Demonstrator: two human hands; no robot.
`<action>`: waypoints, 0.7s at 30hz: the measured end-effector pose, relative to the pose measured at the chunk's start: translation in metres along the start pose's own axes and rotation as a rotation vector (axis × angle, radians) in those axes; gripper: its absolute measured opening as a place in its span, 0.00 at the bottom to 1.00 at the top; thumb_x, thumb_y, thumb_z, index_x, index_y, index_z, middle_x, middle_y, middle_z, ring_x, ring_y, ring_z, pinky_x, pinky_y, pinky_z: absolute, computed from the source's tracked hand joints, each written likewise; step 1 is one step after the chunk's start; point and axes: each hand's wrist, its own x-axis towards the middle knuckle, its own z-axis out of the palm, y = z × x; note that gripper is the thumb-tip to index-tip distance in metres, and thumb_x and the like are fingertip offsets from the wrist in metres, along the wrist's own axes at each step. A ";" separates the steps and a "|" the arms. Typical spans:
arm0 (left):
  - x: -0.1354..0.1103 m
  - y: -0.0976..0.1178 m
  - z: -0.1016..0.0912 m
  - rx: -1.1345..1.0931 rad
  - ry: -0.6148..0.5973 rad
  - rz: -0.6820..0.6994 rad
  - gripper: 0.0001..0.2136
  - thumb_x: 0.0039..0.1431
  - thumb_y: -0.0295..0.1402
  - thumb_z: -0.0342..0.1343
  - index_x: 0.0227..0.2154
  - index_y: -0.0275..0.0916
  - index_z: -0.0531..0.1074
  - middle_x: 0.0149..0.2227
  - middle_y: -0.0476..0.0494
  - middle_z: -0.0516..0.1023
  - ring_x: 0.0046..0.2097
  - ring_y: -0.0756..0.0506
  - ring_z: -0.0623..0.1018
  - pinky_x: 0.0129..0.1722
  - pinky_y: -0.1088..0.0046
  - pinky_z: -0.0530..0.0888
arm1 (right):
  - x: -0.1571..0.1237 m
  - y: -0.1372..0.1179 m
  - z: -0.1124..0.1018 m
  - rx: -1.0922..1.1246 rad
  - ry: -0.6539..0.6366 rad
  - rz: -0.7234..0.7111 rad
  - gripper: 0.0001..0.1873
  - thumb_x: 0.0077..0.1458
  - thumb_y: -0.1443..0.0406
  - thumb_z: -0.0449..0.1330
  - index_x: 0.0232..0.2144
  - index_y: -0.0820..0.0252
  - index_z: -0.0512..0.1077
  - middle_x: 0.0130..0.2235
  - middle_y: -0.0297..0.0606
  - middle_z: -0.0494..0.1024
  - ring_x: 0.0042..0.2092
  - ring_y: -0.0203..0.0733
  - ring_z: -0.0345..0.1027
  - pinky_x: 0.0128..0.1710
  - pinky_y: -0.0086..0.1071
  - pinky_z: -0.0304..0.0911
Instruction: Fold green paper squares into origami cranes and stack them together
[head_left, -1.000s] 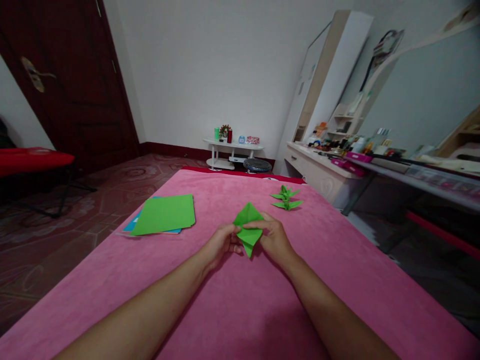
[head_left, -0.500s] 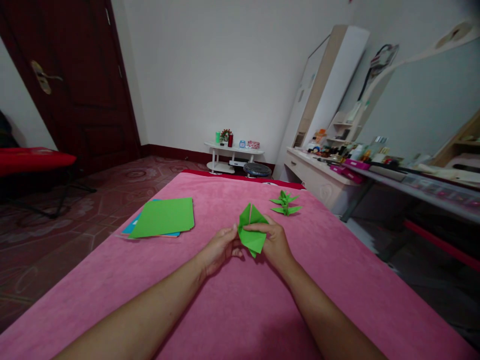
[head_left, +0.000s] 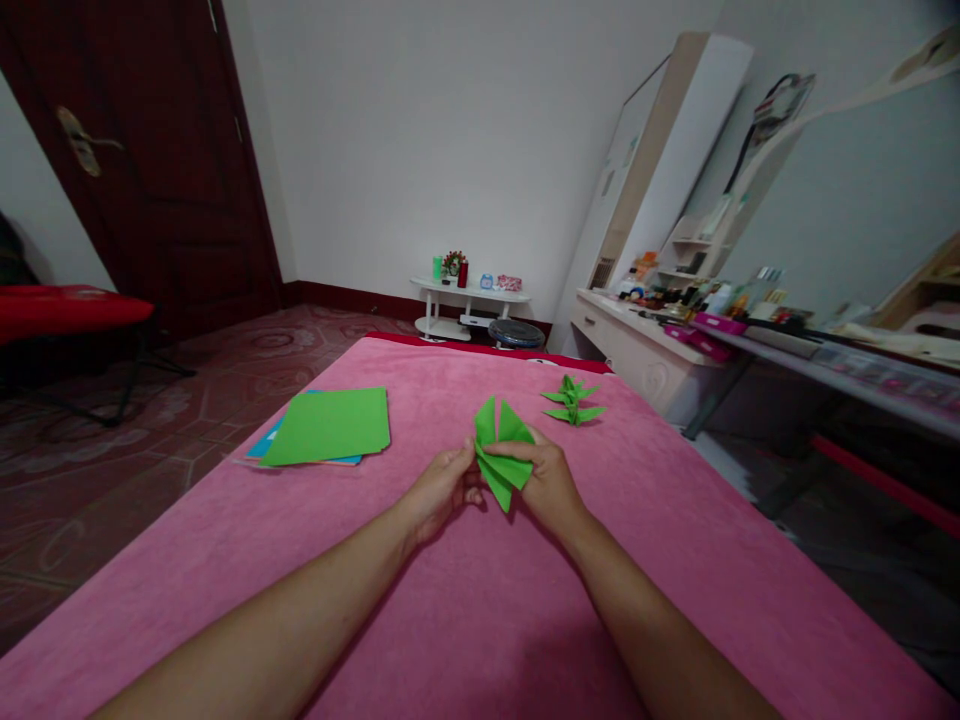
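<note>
A partly folded sheet of green origami paper point(head_left: 504, 470) is held between my two hands, just above the pink cloth point(head_left: 480, 620). Two pointed flaps with a slit between them stick up at its top, and another point hangs below. My left hand point(head_left: 445, 486) pinches its left edge with thumb and fingers. From the right, my right hand point(head_left: 551, 480) grips it, one finger lying across the front. Finished green folded-paper figures point(head_left: 572, 400) with spiky points sit beyond my right hand. To the left lies a stack of green paper point(head_left: 330, 428) with blue sheets beneath.
Past the far edge of the bed stands a low white table point(head_left: 469, 290) with small items and a plant. A cluttered dressing table point(head_left: 637, 335) with a mirror is on the right. On the left are a red folding chair point(head_left: 75, 312) and a dark door point(head_left: 135, 170).
The green paper's lower front layer has swung aside, so a narrower point now shows at the bottom. Both hands keep their hold in nearly the same place. The view has shifted slightly.
</note>
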 end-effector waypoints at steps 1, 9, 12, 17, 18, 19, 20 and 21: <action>0.000 0.000 0.000 -0.001 -0.001 0.004 0.21 0.54 0.49 0.52 0.34 0.31 0.74 0.31 0.37 0.75 0.29 0.50 0.73 0.24 0.79 0.68 | 0.000 -0.001 0.000 0.003 -0.004 -0.003 0.13 0.50 0.69 0.61 0.39 0.52 0.77 0.43 0.41 0.73 0.42 0.44 0.69 0.42 0.35 0.66; 0.000 0.000 -0.001 -0.010 0.010 -0.011 0.21 0.54 0.48 0.53 0.33 0.31 0.74 0.30 0.39 0.75 0.28 0.51 0.73 0.23 0.80 0.66 | 0.000 0.001 0.001 -0.050 -0.005 -0.050 0.13 0.50 0.69 0.62 0.39 0.50 0.77 0.40 0.39 0.73 0.40 0.42 0.69 0.40 0.34 0.65; 0.000 0.001 -0.001 -0.008 0.019 -0.022 0.21 0.52 0.48 0.55 0.32 0.31 0.74 0.30 0.39 0.75 0.28 0.51 0.72 0.23 0.80 0.66 | -0.001 0.003 0.001 -0.118 -0.016 -0.051 0.13 0.50 0.68 0.62 0.39 0.50 0.77 0.40 0.39 0.72 0.39 0.42 0.68 0.39 0.34 0.65; 0.001 0.000 0.000 0.003 0.049 -0.024 0.20 0.52 0.47 0.56 0.30 0.30 0.74 0.27 0.41 0.75 0.25 0.52 0.72 0.22 0.80 0.66 | 0.000 0.003 -0.001 -0.237 -0.033 -0.097 0.13 0.48 0.67 0.64 0.38 0.50 0.77 0.39 0.39 0.73 0.39 0.43 0.68 0.39 0.35 0.64; 0.001 -0.001 0.001 0.008 0.057 -0.017 0.20 0.52 0.47 0.56 0.29 0.30 0.74 0.26 0.42 0.74 0.25 0.52 0.71 0.21 0.80 0.66 | 0.000 0.003 -0.001 -0.249 -0.036 -0.108 0.13 0.48 0.66 0.64 0.38 0.49 0.78 0.39 0.39 0.73 0.39 0.43 0.68 0.39 0.35 0.64; 0.002 -0.002 0.001 0.014 0.067 -0.010 0.20 0.52 0.47 0.56 0.29 0.30 0.73 0.25 0.42 0.74 0.24 0.52 0.71 0.21 0.80 0.67 | 0.000 0.003 -0.001 -0.258 -0.037 -0.117 0.13 0.47 0.66 0.64 0.38 0.49 0.78 0.39 0.39 0.73 0.39 0.43 0.68 0.39 0.35 0.65; 0.002 -0.003 0.001 0.022 0.079 -0.004 0.20 0.52 0.47 0.56 0.28 0.30 0.73 0.24 0.43 0.74 0.23 0.52 0.71 0.21 0.79 0.67 | 0.001 0.003 -0.001 -0.264 -0.036 -0.121 0.13 0.47 0.66 0.64 0.38 0.49 0.78 0.39 0.39 0.74 0.39 0.43 0.69 0.38 0.35 0.65; 0.003 -0.003 0.001 0.031 0.091 0.002 0.20 0.51 0.47 0.57 0.28 0.30 0.73 0.24 0.43 0.74 0.23 0.52 0.71 0.21 0.79 0.67 | 0.000 0.003 -0.001 -0.267 -0.031 -0.121 0.13 0.47 0.66 0.64 0.38 0.48 0.78 0.38 0.39 0.74 0.39 0.43 0.69 0.38 0.35 0.65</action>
